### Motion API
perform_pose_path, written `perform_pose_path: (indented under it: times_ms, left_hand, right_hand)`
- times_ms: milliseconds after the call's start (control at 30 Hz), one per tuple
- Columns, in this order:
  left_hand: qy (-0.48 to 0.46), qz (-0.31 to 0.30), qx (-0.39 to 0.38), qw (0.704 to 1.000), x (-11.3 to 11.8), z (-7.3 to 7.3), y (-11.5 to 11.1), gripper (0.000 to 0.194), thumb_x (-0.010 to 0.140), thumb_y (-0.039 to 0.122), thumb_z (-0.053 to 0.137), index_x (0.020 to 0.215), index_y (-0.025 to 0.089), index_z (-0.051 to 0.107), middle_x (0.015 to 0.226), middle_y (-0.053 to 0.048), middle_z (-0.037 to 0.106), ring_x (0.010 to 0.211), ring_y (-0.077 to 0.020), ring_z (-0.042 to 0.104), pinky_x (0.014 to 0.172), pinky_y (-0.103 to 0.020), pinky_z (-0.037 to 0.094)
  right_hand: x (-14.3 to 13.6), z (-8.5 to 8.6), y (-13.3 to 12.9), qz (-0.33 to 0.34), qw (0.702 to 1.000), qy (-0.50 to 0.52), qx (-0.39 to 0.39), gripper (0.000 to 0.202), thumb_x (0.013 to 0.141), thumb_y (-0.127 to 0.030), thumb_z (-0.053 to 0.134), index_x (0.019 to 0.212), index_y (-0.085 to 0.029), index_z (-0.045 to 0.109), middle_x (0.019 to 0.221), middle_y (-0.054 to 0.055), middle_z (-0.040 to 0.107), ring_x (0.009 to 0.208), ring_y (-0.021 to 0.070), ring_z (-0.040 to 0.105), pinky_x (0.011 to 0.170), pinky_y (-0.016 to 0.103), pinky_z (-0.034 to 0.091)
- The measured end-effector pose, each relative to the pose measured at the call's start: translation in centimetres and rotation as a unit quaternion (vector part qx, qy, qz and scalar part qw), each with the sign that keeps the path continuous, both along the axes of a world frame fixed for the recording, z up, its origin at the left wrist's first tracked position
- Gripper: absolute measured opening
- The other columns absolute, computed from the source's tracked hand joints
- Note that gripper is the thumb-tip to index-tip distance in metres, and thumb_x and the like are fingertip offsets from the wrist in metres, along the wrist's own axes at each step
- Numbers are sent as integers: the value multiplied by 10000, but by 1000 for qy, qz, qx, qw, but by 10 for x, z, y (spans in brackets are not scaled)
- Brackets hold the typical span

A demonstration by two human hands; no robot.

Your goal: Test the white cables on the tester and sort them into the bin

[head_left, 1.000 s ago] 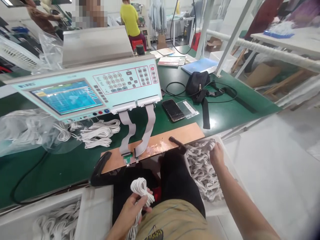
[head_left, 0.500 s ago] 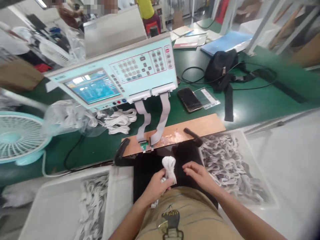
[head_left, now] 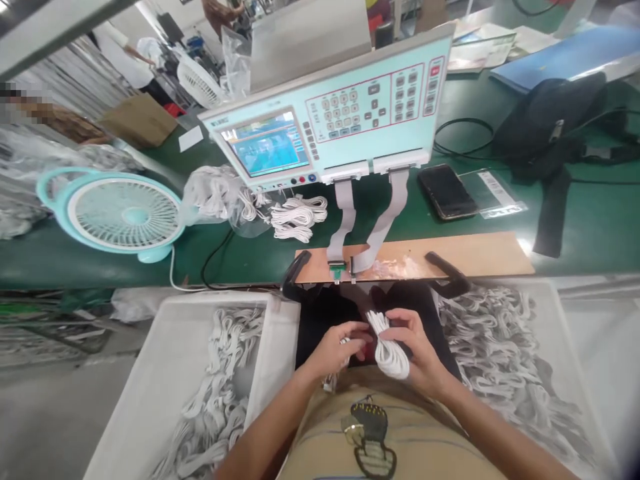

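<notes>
A coiled bundle of white cable (head_left: 391,355) is gripped between the thumb and fingers of my right hand (head_left: 419,347), its loops hanging toward my shirt. My left hand (head_left: 336,350) is closed just left of the bundle, with a white cable end (head_left: 330,382) showing below its fingers; the part within the grip is mostly hidden. Both hands are above my lap, in front of a wooden board (head_left: 480,257) at the table edge. Two grey ribbon cables (head_left: 345,213) run from the tester (head_left: 370,133) to small connectors on that board.
White bins of cable bundles flank me, one left (head_left: 280,333) and one right (head_left: 563,313). Black clamps (head_left: 297,273) grip the board. On the green table (head_left: 240,267) are a fan (head_left: 135,215), several cable bundles (head_left: 300,217), a phone (head_left: 447,192) and a black bag (head_left: 545,127).
The white cable bundle has passed from my left hand to my right, and its loops now point down toward me. My head view has swung left.
</notes>
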State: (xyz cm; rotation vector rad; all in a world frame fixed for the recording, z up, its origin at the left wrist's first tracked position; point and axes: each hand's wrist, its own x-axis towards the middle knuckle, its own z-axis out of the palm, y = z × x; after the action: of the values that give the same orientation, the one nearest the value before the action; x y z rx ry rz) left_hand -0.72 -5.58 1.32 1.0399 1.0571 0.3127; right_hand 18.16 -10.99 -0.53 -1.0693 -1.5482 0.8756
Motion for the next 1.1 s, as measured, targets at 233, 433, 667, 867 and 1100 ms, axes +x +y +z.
perform_pose_path:
  times_ms: [233,433,667,867,1100]
  left_hand:
    - [-153,92,-99,979,0,-2,1,475,680,346,628,1101,132,577,771,-66,631,431,-71,496,352,-157,324]
    - [-147,137,-88,976,-2,0,0,358,665,274,631,992,137,582,710,-32,610,394,-66,483,332,-163,327]
    - [-56,107,35,992,-4,0,-5,260,702,237,571,946,152,593,679,5,588,361,-42,418,360,-175,321]
    - [52,40,266,962,0,16,-9,271,677,138,532,909,169,667,842,-38,652,758,-145,566,734,-253,440]
    - [-40,116,-78,989,-1,-7,6,227,687,293,544,831,135,621,559,11,545,359,-71,398,353,-194,285]
  right_hand:
    - [-14,-8,-8,-7,998,-57,-18,172,737,-294,700,905,-304,663,1074,71,479,1045,291,465,872,442,437]
    - [-12,0,-1,-4,999,-24,-21,112,816,-320,614,903,-267,661,1038,67,539,1019,272,503,863,425,438]
    - [-9,13,11,-14,995,-56,-80,128,892,-253,476,908,-212,595,798,51,559,686,180,538,612,289,443]
    - [-13,8,14,-19,988,-73,-138,74,842,-216,500,803,-199,560,692,13,556,581,153,509,535,253,413]
    - [-19,14,2,18,998,-45,-35,51,850,-203,482,872,-205,528,783,43,581,676,179,535,618,289,428]
